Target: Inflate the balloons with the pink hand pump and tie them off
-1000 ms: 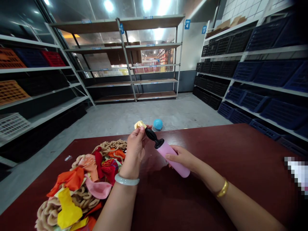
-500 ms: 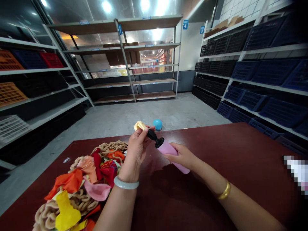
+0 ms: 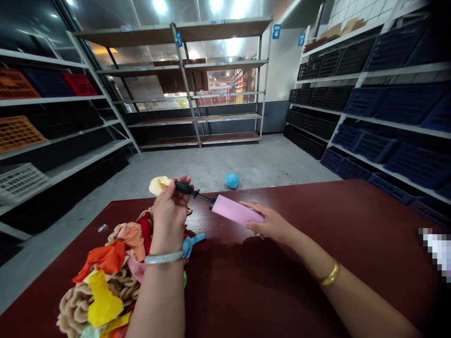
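Observation:
My left hand [image 3: 169, 211] is closed around the black nozzle end of a hand pump, pinching a pale yellow balloon [image 3: 158, 184] onto it. The balloon is slightly puffed. My right hand [image 3: 269, 221] grips the pink pump barrel [image 3: 237, 212], which lies nearly level above the dark red table [image 3: 317, 225]. The thin black rod [image 3: 202, 196] between nozzle and barrel is drawn out. Just under my left wrist lies a pile of limp balloons [image 3: 105, 267] in orange, yellow, pink and red.
Beige cord loops [image 3: 73, 305] are mixed into the pile. A light blue limp balloon [image 3: 193, 241] lies by my left wrist. An inflated blue balloon [image 3: 232, 180] rests on the concrete floor beyond the table. Metal shelves with crates line both sides.
My hands have moved apart: the left one went left with the nozzle and balloon, the pump rod has slid out of the barrel, and the pump now lies flatter.

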Available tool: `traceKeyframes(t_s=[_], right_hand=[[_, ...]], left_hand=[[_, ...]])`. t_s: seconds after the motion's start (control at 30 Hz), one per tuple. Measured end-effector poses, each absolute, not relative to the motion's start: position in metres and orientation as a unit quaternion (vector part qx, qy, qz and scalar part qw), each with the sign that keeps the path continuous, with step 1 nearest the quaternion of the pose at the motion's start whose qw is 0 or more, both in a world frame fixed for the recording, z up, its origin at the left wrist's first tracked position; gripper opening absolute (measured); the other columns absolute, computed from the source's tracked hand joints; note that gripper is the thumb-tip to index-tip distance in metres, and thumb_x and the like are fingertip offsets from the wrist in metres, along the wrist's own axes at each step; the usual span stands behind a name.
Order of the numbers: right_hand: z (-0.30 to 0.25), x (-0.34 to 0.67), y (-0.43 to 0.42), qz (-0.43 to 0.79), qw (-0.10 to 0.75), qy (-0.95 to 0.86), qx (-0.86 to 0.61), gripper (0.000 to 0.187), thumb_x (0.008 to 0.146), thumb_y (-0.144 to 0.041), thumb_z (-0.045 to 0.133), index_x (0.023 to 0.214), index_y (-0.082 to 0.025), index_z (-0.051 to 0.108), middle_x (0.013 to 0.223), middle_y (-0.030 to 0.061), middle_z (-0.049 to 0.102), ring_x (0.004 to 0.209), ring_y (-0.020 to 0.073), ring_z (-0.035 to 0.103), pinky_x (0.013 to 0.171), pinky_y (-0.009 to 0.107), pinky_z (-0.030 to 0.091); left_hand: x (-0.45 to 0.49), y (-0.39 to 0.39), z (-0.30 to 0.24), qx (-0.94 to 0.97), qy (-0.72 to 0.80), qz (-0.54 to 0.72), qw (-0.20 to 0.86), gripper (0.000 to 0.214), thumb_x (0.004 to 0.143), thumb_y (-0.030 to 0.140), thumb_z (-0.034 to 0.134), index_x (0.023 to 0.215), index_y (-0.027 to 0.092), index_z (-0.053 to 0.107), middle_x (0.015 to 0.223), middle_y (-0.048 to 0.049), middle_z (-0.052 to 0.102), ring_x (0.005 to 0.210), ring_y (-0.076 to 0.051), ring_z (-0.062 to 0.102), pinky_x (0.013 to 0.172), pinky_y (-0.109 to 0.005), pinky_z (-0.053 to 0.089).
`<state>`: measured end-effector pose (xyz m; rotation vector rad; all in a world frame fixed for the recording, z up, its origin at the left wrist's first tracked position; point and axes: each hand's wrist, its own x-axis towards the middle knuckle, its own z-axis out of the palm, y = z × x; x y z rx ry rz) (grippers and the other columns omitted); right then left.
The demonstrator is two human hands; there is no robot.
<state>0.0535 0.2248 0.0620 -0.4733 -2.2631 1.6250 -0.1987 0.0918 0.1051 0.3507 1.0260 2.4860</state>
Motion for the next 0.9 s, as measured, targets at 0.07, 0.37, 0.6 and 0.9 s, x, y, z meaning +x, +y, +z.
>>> traceKeyframes(t_s=[0.07, 0.37, 0.6, 0.9], right_hand=[[0.061, 0.056, 0.232, 0.585, 0.144, -0.780, -0.168, 0.069, 0.076, -0.042, 0.073, 0.141, -0.031, 0.051, 0.128, 0.0093, 0.057, 0.073, 0.0142, 0.060, 0.057, 0.027, 0.050], [0.048, 0.064, 0.251, 0.675, 0.163, -0.698, -0.176, 0.063, 0.074, -0.038, 0.073, 0.134, -0.025, 0.058, 0.093, 0.0040, 0.066, 0.058, 0.0096, 0.052, 0.052, 0.024, 0.045], [0.045, 0.057, 0.244, 0.675, 0.200, -0.684, -0.191, 0.067, 0.072, -0.041, 0.073, 0.136, -0.027, 0.056, 0.093, 0.0036, 0.065, 0.055, 0.0096, 0.050, 0.049, 0.024, 0.042], [0.054, 0.075, 0.261, 0.687, 0.165, -0.686, -0.178, 0.066, 0.075, -0.038, 0.074, 0.137, -0.025, 0.057, 0.099, 0.0053, 0.067, 0.068, 0.0125, 0.055, 0.059, 0.025, 0.045]], left_hand=[[-0.208, 0.085, 0.106, 0.115, 0.364, 0.905, 0.186, 0.006, 0.089, 0.018, 0.056, 0.088, 0.014, 0.061, 0.097, -0.0122, 0.074, 0.094, -0.021, 0.072, 0.083, -0.035, 0.058], [-0.184, 0.104, 0.104, 0.131, 0.349, 0.902, 0.218, 0.005, 0.086, 0.018, 0.062, 0.089, 0.014, 0.062, 0.097, -0.0113, 0.074, 0.093, -0.020, 0.072, 0.087, -0.035, 0.057], [-0.142, 0.128, 0.089, 0.165, 0.351, 0.869, 0.307, 0.017, 0.083, 0.026, 0.069, 0.093, 0.016, 0.061, 0.107, -0.0125, 0.073, 0.099, -0.025, 0.071, 0.091, -0.044, 0.055], [-0.156, 0.117, 0.097, 0.152, 0.349, 0.899, 0.218, 0.011, 0.085, 0.025, 0.064, 0.090, 0.016, 0.062, 0.098, -0.0094, 0.074, 0.092, -0.023, 0.071, 0.087, -0.046, 0.057]])
